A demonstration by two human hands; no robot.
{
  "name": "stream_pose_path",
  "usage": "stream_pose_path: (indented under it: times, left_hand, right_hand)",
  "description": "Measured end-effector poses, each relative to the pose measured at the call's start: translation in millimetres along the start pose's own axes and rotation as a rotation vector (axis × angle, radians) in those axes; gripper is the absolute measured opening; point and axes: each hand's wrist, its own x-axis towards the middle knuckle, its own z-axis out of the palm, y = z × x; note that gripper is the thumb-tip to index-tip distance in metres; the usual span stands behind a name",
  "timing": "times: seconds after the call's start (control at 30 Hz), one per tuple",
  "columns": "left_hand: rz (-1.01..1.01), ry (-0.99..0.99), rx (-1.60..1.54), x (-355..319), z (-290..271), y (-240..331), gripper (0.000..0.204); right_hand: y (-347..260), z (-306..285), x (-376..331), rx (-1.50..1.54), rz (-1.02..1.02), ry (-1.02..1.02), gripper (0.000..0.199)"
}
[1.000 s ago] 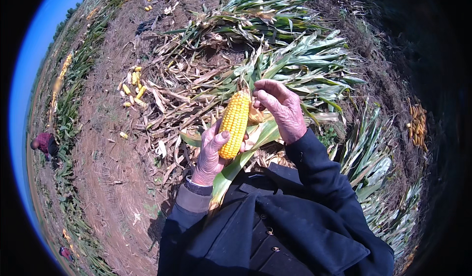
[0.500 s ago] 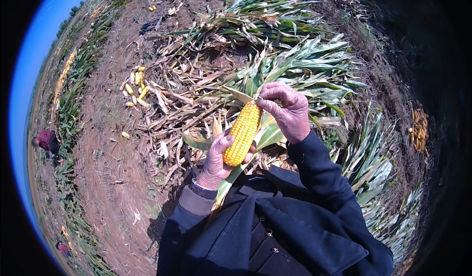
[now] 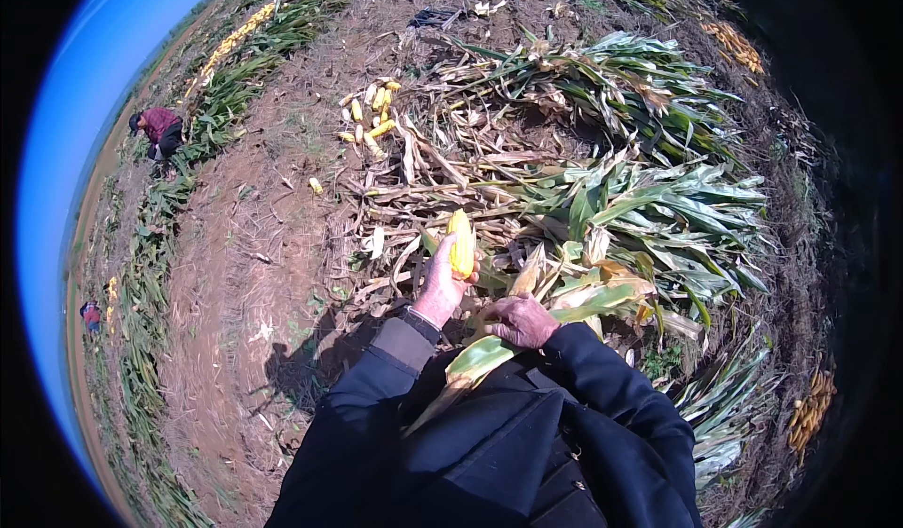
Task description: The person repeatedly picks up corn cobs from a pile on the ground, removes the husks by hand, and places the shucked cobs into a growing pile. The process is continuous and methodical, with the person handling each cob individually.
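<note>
A bare yellow ear of corn (image 3: 461, 243) stands nearly upright in my left hand (image 3: 439, 290), whose fingers wrap round its lower part. Just right of it and nearer to my body, my right hand (image 3: 523, 321) is closed round a corn stalk, its grip partly hidden by the back of the hand. Pale husks and leaves (image 3: 602, 295) fan out beyond that hand to the right, and a long green-and-tan leaf (image 3: 480, 359) hangs down toward my coat. The ear is apart from the stalk.
Cut corn stalks (image 3: 658, 199) lie in heaps ahead and to the right. A small pile of husked ears (image 3: 376, 114) rests on the soil ahead-left; another pile (image 3: 811, 410) is at far right. A person in a dark red top (image 3: 158, 131) bends by a stalk row at left.
The ear has come off the stalk and moved forward in my left hand. My right hand has gone from the ear's tip down to the stalk. The view has swung left.
</note>
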Motion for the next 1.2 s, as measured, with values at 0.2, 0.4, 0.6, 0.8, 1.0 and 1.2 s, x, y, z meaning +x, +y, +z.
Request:
stream_pose_path:
  times: [0.2,0.4,0.6,0.8,1.0,1.2]
  left_hand:
    - [-0.432,0.288,0.001,-1.0,-164.5,-39.9,0.043]
    - [-0.398,0.375,-0.287,40.9,-195.4,10.2,0.036]
    - [0.584,0.166,-0.211,26.1,-86.7,240.2,0.067]
    - [0.116,-0.112,0.592,18.5,-58.6,102.1,0.045]
    - [-0.118,-0.599,0.849,-12.3,-56.4,-84.7,0.035]
    - [-0.054,-0.686,0.983,1.6,-50.8,-97.5,0.028]
  right_hand:
    - [10.1,20.5,-7.5,-0.026,0.162,-0.085,0.033]
    - [0.5,20.2,-8.3,-0.170,0.151,-0.100,0.027]
    - [-4.1,38.1,-7.7,-0.205,0.165,-0.157,0.026]
    - [-15.4,27.6,-6.9,-0.240,0.183,-0.074,0.031]
    - [-14.6,32.3,-13.2,-0.193,0.013,0.182,0.025]
    - [-16.3,43.2,-23.9,-0.297,0.059,0.243,0.025]
